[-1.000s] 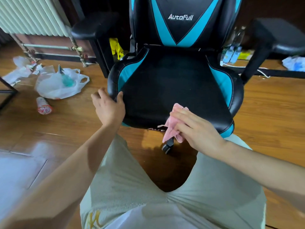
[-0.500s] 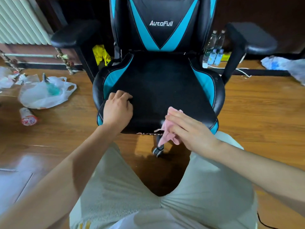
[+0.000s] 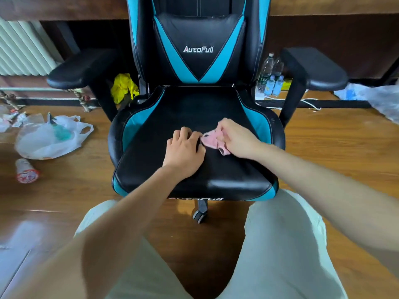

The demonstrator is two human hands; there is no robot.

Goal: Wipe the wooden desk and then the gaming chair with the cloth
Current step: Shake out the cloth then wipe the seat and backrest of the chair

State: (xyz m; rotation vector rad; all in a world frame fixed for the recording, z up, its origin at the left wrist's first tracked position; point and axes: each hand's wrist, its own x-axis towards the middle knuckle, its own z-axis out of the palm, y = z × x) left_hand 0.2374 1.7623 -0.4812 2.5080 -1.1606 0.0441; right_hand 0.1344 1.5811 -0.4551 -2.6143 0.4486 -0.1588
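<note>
Black-and-teal leather gaming chair (image 3: pixel 194 117) is now being wiped mid-seat: the left hand (image 3: pixel 183 152), moved in from the seat's left edge, lies curled and empty beside the crumpled pink cloth (image 3: pixel 212 140), clutched by the right hand (image 3: pixel 236 138), brought up from the front lip.

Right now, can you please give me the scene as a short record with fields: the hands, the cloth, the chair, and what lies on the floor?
right hand: grips the pink cloth, pressed on the seat
left hand: on the seat, fingertips at the cloth's left edge
gaming chair: black and blue, facing the person
cloth position: middle of the seat
floor, left: white plastic bag, a cup on its side
floor, behind chair: water bottles
</note>
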